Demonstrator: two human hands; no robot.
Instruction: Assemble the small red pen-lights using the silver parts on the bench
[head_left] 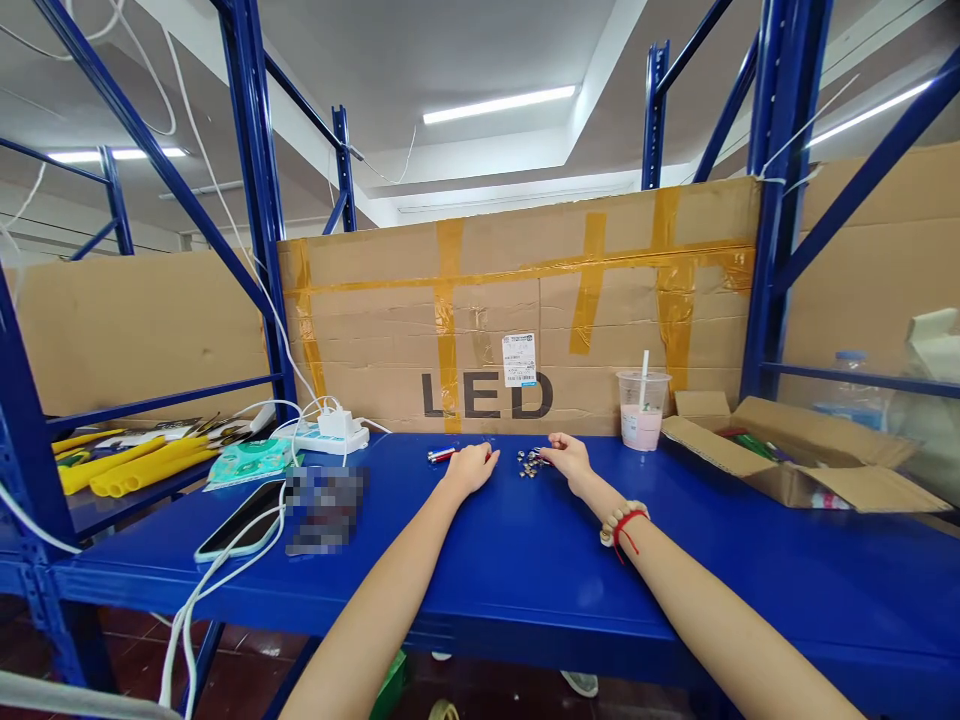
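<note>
Toward the back of the blue shelf lies a loose cluster of small shiny metal pieces, too small to name exactly. Beside the cluster on the right, my right hand has its fingers pinched on one of these pieces. My left hand rests on the shelf left of the cluster, its fingers curled and mostly hidden from me. Against its left side is a slim red and blue object with a shiny end; whether the hand grips it is hidden.
Right of my hands stand a plastic cup with a straw and an opened cardboard box. On the left are a phone, white cables, a power strip and a green packet. A large cardboard panel closes the back.
</note>
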